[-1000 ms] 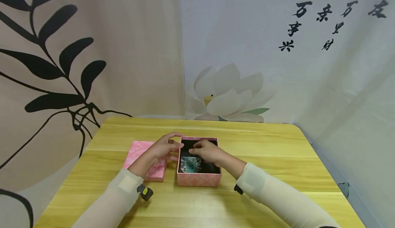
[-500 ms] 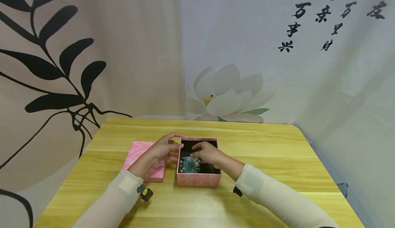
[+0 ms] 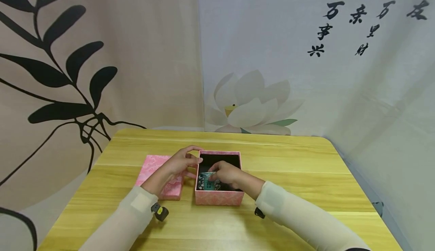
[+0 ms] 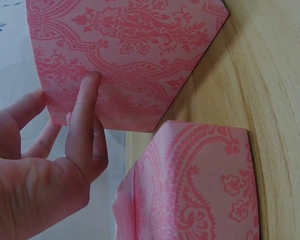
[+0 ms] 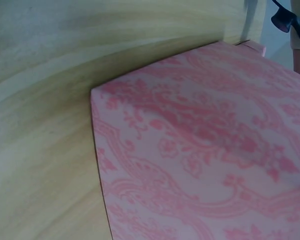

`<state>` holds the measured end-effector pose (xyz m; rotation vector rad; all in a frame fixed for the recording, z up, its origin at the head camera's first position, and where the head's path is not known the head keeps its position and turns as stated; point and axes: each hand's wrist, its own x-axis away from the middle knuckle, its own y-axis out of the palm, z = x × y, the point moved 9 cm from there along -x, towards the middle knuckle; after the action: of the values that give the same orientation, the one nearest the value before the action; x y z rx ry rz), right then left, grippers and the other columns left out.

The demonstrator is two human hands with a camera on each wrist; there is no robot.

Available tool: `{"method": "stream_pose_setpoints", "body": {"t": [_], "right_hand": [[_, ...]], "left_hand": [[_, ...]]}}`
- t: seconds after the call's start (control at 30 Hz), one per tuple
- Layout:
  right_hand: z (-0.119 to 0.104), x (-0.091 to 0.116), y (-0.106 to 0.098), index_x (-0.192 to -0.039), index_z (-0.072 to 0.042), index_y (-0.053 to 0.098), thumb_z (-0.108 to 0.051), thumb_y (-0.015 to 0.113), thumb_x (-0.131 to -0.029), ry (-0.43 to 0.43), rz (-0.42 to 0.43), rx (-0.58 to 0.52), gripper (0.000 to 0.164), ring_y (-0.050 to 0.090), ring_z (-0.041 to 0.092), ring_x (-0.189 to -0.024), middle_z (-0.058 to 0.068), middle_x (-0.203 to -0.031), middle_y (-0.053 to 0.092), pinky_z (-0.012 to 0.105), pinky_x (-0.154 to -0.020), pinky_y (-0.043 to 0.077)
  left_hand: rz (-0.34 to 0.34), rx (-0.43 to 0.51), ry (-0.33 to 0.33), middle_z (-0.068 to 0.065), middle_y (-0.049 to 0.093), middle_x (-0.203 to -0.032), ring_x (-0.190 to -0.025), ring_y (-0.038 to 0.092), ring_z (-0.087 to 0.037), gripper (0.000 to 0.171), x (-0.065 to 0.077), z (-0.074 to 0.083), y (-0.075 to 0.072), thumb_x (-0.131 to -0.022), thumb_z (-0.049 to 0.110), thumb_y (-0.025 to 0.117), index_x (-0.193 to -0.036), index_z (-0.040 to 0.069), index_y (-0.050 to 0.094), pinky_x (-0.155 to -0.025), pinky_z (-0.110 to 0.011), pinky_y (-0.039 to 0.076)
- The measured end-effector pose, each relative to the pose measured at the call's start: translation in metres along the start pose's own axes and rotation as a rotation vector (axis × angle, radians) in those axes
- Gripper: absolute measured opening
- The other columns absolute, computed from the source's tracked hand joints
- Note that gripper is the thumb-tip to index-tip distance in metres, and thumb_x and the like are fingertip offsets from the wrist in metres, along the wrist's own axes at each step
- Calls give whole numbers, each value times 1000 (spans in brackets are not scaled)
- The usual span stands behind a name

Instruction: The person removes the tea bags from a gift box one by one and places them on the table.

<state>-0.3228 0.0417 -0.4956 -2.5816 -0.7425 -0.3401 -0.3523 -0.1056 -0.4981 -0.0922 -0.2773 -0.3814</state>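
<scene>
An uncovered pink patterned box (image 3: 219, 198) with a dark inside stands mid-table. My left hand (image 3: 181, 164) holds it at the left wall, thumb at the rim; in the left wrist view, fingers (image 4: 82, 117) touch the outer wall. Inside the box, at its near left, sits a small teal item (image 3: 208, 183) with a dark flowery print, partly covered by my right hand. My right hand (image 3: 228, 173) reaches over the right rim, its thumb and forefinger pinching the item's upper edge. The other right fingers are hidden, and the right wrist view shows only the box wall (image 5: 205, 140).
A pink patterned lid (image 3: 171, 188) lies left of the box, partly under my left forearm. The wooden table (image 3: 289, 160) carries both. A curtain (image 3: 163, 54) with plant and flower prints hangs behind it.
My right hand has moved slightly left and toward me inside the box, onto the teal item, which has shifted and tilted a little. The left hand and lid stay put.
</scene>
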Motion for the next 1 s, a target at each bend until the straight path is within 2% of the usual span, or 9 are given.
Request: {"method": "stream_pose_setpoints", "body": {"t": [0.2, 0.43, 0.87, 1.0], "right_hand": [[2, -1, 2, -110, 9, 67, 2, 68, -94, 39, -31, -51, 18, 60, 20, -79, 13, -94, 64, 31, -68, 58], [6, -2, 4, -105, 7, 69, 2, 67, -96, 72, -65, -107, 11, 60, 16, -67, 10, -85, 65, 27, -54, 56], [4, 0, 2, -106, 6, 70, 2, 70, -95, 86, -65, -186, 12, 65, 16, -65, 7, -81, 67, 30, -58, 59], [3, 0, 0, -106, 6, 68, 1, 70, -95, 86, -52, -219, 12, 65, 15, -64, 6, -80, 65, 32, -59, 60]], "left_hand": [[1, 3, 5, -28, 53, -128, -115, 64, -46, 47, 0, 1, 0, -101, 18, 68, -145, 15, 50, -74, -49, 64], [-9, -6, 12, -28, 53, -127, -113, 64, -46, 49, -1, 1, 1, -102, 18, 67, -147, 12, 48, -75, -50, 64], [8, -12, -7, -28, 53, -128, -115, 63, -47, 47, -2, -2, 1, -101, 19, 68, -145, 14, 50, -76, -50, 64], [1, -15, -1, -27, 53, -127, -112, 64, -43, 48, -2, -1, 2, -101, 19, 68, -145, 14, 50, -76, -51, 64]]}}
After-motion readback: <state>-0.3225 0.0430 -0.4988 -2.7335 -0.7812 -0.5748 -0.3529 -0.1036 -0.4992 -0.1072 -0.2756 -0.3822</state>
